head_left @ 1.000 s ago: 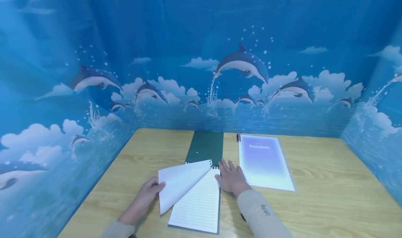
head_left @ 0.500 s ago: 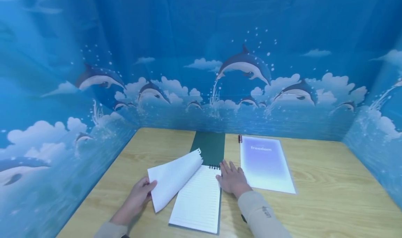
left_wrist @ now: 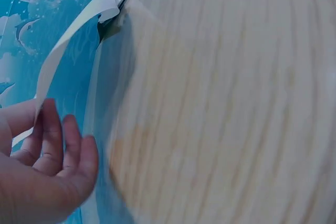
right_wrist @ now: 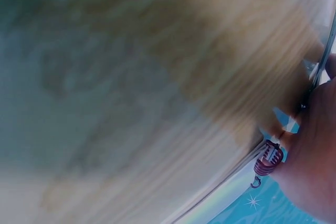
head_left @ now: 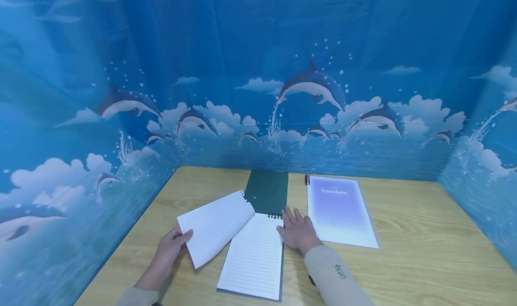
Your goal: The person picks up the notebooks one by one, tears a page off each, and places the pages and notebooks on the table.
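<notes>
A lined spiral notebook (head_left: 256, 256) lies on the table with its dark green cover (head_left: 267, 191) folded out beyond the black coil (head_left: 275, 215). My left hand (head_left: 167, 248) pinches the outer edge of a white sheet (head_left: 216, 227) between thumb and fingers. The sheet is lifted and bowed, its holed top edge stands off the coil, and its right part covers some of the notebook. In the left wrist view the sheet (left_wrist: 50, 69) appears edge-on. My right hand (head_left: 299, 230) rests flat at the notebook's upper right corner, fingers spread and straight.
A purple-white notebook (head_left: 341, 212) marked "freedom", with a dark red coil (right_wrist: 269, 158), lies to the right of my right hand. The wooden table (head_left: 424, 234) ends at a blue dolphin-printed curtain (head_left: 258, 149) behind and at the sides.
My left hand has moved left, drawing the sheet with it; its holed top edge has come away from the coil. The right hand stays in place on the notebook.
</notes>
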{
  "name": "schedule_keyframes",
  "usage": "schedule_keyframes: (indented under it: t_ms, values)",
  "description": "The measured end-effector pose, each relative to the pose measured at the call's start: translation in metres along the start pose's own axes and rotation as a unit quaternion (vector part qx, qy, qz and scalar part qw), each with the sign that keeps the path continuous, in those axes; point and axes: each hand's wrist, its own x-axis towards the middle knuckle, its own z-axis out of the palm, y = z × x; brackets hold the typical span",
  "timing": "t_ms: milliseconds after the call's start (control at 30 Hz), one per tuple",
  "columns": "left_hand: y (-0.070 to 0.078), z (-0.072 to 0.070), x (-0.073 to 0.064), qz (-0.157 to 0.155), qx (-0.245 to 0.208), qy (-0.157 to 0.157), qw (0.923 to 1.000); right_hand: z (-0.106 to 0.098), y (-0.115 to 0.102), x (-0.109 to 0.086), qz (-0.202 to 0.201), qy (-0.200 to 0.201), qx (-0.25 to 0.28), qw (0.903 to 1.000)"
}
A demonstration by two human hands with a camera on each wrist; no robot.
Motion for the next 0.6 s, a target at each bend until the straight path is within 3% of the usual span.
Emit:
schedule_keyframes:
  t_ms: [333, 600]
  values:
    - [-0.0015, -0.0041, 0.0022, 0.005, 0.130, 0.028, 0.9911, 0.0031, -0.0001, -0.0004, -0.001, 0.009, -0.002, 1.0000]
    - [-0.0014, -0.0049, 0.0029, 0.006, 0.128, 0.025, 0.9915, 0.0003, -0.0025, -0.0027, 0.000, 0.013, -0.013, 0.9998]
